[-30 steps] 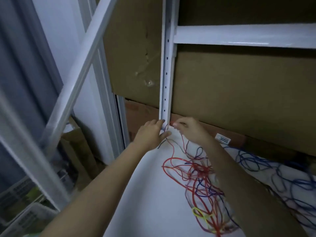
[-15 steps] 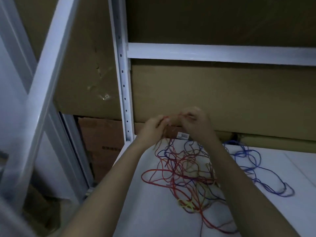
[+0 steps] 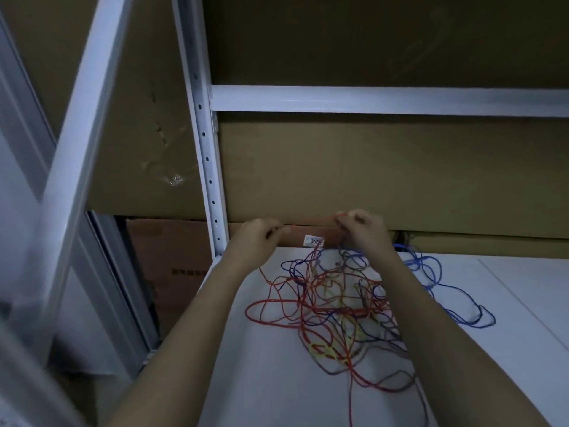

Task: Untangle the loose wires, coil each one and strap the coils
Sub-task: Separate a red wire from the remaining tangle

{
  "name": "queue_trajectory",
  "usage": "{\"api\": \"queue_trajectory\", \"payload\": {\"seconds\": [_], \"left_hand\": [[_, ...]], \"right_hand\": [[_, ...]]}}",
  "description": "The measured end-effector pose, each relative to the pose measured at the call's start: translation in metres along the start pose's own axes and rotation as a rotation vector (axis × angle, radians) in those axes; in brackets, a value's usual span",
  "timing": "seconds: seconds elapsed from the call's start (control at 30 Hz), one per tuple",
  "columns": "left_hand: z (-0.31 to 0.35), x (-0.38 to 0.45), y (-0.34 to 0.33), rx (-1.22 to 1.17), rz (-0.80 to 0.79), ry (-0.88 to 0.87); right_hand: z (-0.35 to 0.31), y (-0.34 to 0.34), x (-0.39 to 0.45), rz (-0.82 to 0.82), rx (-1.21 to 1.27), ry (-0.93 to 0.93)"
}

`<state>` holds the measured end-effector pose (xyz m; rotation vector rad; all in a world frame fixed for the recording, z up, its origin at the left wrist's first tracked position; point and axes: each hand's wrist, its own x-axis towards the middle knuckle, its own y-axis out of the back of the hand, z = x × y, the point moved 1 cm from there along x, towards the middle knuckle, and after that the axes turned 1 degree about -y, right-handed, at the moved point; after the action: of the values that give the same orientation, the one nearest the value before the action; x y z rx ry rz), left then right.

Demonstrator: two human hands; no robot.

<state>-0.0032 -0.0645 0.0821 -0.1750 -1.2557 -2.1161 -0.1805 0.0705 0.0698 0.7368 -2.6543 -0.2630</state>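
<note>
Both hands are up above the tangle of wires, which sprawls on the white shelf in a knot of red, blue, yellow and grey loops. The left hand sits above the tangle's left edge, fingers curled in a narrow grip that seems to pinch a thin strand, though the dim light makes that hard to confirm. The right hand is above the tangle's far side, its grip pinched on a red wire that runs taut across to the left hand. A loose blue wire trails off the tangle's right side across the shelf. Just beyond the tangle, between the hands, a small white label is stuck on the cardboard box. The white upright post rises beyond the tangle's left side.
</note>
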Motion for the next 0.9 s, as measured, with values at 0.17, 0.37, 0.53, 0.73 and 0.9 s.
{"api": "queue_trajectory", "payload": {"seconds": [0.17, 0.37, 0.53, 0.73, 0.9], "left_hand": [[0.015, 0.009, 0.003, -0.134, -0.111, 0.036], [0.014, 0.006, -0.006, -0.163, 0.019, 0.157], [0.004, -0.009, -0.014, 0.039, 0.172, 0.097], [0.017, -0.025, -0.037, 0.218, 0.115, 0.013], [0.028, -0.045, -0.055, 0.148, 0.039, 0.042]], "right_hand": [[-0.057, 0.015, 0.017, -0.041, 0.119, 0.227], [-0.042, 0.029, 0.031, -0.139, 0.016, 0.309], [0.045, 0.039, 0.016, -0.261, -0.992, 0.546], [0.088, 0.044, -0.011, -0.515, -0.629, 0.228], [0.064, 0.051, -0.037, -0.277, -0.477, 0.566]]}}
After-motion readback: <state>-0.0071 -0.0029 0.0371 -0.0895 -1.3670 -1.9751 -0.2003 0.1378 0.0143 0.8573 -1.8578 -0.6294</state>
